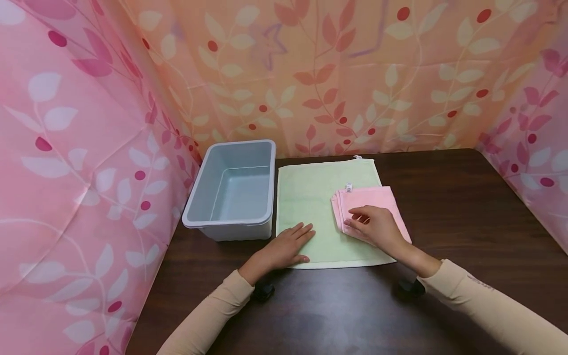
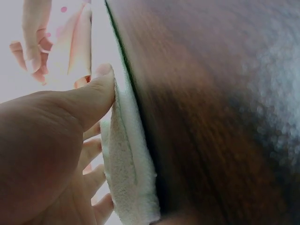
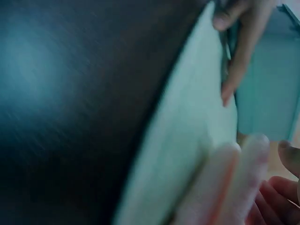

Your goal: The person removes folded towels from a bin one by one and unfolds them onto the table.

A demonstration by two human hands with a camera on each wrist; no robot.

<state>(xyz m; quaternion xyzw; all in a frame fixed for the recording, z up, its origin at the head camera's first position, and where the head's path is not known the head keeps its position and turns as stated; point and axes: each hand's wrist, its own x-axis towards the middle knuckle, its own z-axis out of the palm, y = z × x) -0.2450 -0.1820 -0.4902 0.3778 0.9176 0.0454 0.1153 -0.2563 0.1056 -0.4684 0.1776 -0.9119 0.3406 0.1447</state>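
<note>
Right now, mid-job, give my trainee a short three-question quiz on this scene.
1. True or false: the grey bin holds a towel.
2. What does the right hand touch? A) green towel B) folded pink towel C) bin
3. Fill in: the left hand lies flat on the ____ towel.

Key: 1 false, the bin holds nothing. 2 B, its fingers grip the pink towel at the near edge. 3 green.

Pink cloth (image 1: 377, 207) on pale green towel (image 1: 310, 197), grey bin (image 1: 235, 190), dark brown table (image 1: 466, 207).
</note>
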